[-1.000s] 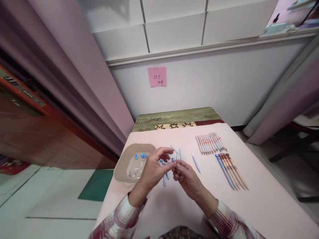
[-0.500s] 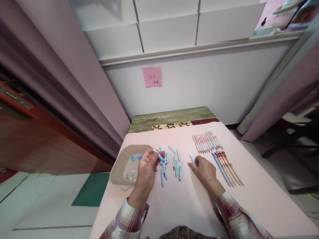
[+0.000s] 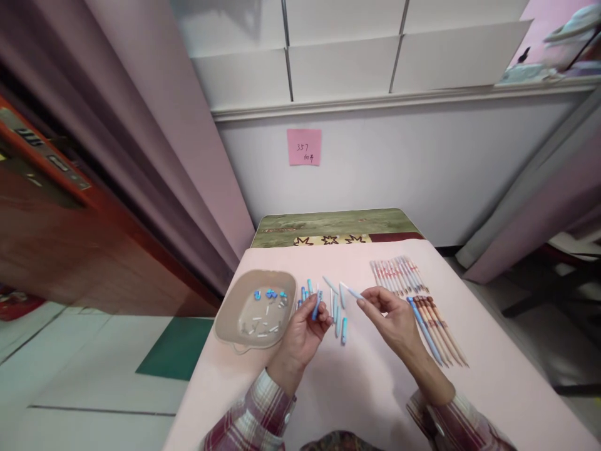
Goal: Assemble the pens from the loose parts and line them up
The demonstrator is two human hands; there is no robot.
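Note:
My left hand point(image 3: 305, 332) is closed on a short blue pen upper barrel point(image 3: 317, 305), pinched between thumb and fingers just right of the basin. In my right hand point(image 3: 392, 316) is a light-blue pen barrel point(image 3: 355, 294), held between thumb and fingertips, with a thin white end pointing up and left. The two held parts are apart. Between and behind my hands lie several loose pen parts: pale-blue barrels point(image 3: 337, 321), thin refills and a turquoise upper barrel point(image 3: 344, 331). My left hand hides some of them.
A beige basin point(image 3: 225, 326) at the left holds small blue pieces point(image 3: 271, 293), springs and white bits. At the right lie a row of slim refills point(image 3: 397, 275) and a row of pens, one blue point(image 3: 427, 332), several tan point(image 3: 446, 332). A pink cloth covers the table point(image 3: 357, 401).
My right hand has lifted the barrel off the table and brought it leftward. My left hand has lowered and turned with its blue part. The view has shifted slightly.

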